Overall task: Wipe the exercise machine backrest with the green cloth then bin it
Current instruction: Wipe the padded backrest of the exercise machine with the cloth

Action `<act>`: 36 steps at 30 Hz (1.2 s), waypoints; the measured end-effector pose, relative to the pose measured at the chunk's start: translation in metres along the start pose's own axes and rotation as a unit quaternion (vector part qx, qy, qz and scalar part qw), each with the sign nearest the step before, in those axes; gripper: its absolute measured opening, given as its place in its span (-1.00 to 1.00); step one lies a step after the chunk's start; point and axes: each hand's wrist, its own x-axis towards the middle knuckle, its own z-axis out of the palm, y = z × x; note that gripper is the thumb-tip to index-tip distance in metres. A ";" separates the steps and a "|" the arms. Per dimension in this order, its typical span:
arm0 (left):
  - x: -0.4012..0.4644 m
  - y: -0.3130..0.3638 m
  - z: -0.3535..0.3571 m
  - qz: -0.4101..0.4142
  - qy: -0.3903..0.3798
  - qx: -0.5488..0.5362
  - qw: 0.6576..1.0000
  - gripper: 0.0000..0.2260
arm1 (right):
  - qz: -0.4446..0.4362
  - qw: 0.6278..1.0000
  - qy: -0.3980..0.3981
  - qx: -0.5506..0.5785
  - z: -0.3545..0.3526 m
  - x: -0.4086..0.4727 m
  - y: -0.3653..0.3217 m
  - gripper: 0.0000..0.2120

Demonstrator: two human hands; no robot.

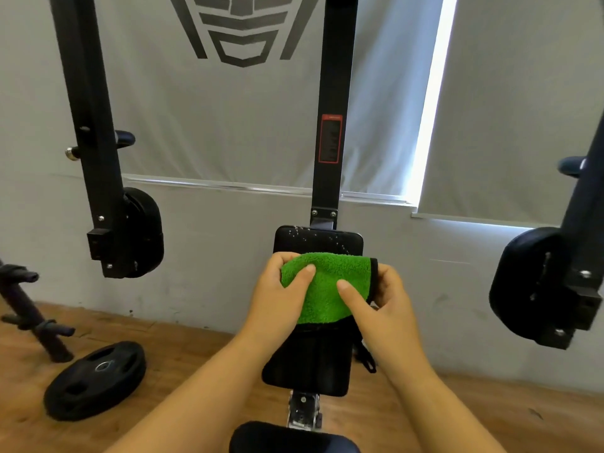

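You have a single view, from the camera on your head, looking forward and steeply down along your forearms. It sits close above the black padded backrest, which fills the lower centre. It faces the grey wall and window blinds, with wide-angle bending at the edges.

A small gym room is showing here. A black padded backrest is standing on a steel upright at 12 o'clock, with padded machine arms hanging at 9 o'clock and 3 o'clock. A black weight plate is lying flat on the wooden floor at 8 o'clock, beside a dark bar stand. Grey roller blinds are covering the windows behind.
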 end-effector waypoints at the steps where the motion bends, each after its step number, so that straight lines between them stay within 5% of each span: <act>1: 0.003 -0.003 0.002 -0.002 -0.003 -0.002 1.000 -0.94 | 0.006 1.000 0.001 -0.008 0.001 0.002 0.003 -0.77; 11: 0.042 -0.042 0.025 0.029 -0.059 0.119 0.991 -0.92 | 0.017 0.999 0.033 -0.029 -0.014 0.036 0.036 -0.72; 18: 0.091 -0.070 0.039 0.032 -0.024 0.150 0.988 -0.92 | 0.029 0.999 0.007 -0.020 -0.013 0.087 0.077 -0.74; 30: 0.173 -0.122 0.046 0.010 0.078 0.241 0.967 -0.86 | -0.032 0.984 -0.031 -0.175 0.008 0.174 0.157 -0.69; 34: 0.182 -0.139 0.039 0.008 0.069 0.260 0.963 -0.91 | -0.104 0.945 0.033 -0.308 0.011 0.186 0.172 -0.83; 36: 0.185 -0.151 0.035 0.023 0.071 0.287 0.955 -0.89 | -0.072 0.949 0.041 -0.303 0.012 0.191 0.176 -0.92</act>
